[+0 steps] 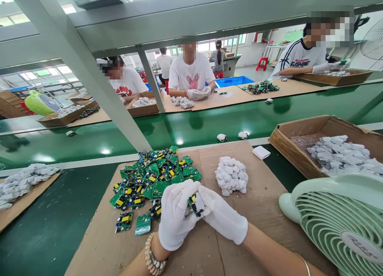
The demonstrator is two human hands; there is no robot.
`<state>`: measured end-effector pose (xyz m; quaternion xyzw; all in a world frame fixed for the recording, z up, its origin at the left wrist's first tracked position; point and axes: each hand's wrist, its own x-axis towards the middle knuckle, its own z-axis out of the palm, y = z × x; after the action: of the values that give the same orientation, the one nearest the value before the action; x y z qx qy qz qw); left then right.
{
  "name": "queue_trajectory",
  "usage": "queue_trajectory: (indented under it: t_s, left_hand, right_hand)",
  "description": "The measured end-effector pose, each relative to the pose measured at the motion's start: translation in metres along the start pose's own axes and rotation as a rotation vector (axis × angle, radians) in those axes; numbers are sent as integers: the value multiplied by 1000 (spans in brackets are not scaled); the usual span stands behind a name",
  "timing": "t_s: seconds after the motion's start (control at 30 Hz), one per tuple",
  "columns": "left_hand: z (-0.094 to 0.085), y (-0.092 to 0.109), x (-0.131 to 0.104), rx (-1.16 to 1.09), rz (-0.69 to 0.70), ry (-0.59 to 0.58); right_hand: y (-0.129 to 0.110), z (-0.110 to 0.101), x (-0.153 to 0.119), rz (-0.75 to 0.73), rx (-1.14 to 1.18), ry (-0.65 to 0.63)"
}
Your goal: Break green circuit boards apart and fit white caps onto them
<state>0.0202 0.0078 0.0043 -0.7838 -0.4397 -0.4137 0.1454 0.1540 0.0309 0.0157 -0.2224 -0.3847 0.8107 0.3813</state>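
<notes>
Both my hands wear white gloves and meet above a cardboard sheet (206, 248). My left hand (178, 214) is closed round a small circuit board (195, 206) with black and yellow parts. On the board's right side, my right hand (221, 212) pinches it together with a white piece (200, 204) that lies against it. The fingers partly cover both. Just beyond my left hand spreads a heap of green circuit boards (161, 174) with yellow, blue and black parts. Past my right hand lies a pile of small white pieces (231, 176).
A pale green fan (344, 224) stands close on the right, before a cardboard box (296, 156) of white pieces. A slanted metal post (98, 80) crosses the left. Boards with white pieces (222, 137) lie on the green conveyor belt (167, 130). Co-workers (191, 74) sit opposite.
</notes>
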Motion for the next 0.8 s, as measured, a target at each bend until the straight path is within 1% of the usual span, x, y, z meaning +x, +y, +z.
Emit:
queue_trajectory:
  t_s: [0.07,0.1,0.17,0.27,0.37,0.43,0.53,0.6,0.67,0.73,0.8]
  left_hand:
    - [0,1,-1,-8,-24,12]
    - [0,2,-1,-18,-28,10]
    - [-1,1,0,-46,-37,3]
    - [-1,-1,2,-51,-62,-11]
    - [0,-2,1,-17,-14,-26]
    - [1,-2,0,-3,29,-29]
    - [2,0,-1,9,42,-37]
    - [0,1,0,-6,21,-41]
    - [-2,2,2,-55,-26,-39]
    - [-4,2,4,-129,-98,-31]
    - [-5,2,5,-207,-171,-24]
  right_hand:
    - [0,3,-1,-43,-46,64]
    - [-1,5,-2,-51,-64,69]
    - [-3,6,-2,-29,-34,13]
    - [-6,4,-2,45,115,-113]
    - [-5,1,-2,55,136,-149]
    - [-5,-1,-2,32,94,-103]
    - [-5,0,-3,-4,23,9]
    - [-6,1,-3,-31,-13,24]
    - [-8,3,-3,-25,20,-43]
    - [-9,4,-2,16,96,-133]
    - [-8,4,-2,22,105,-144]
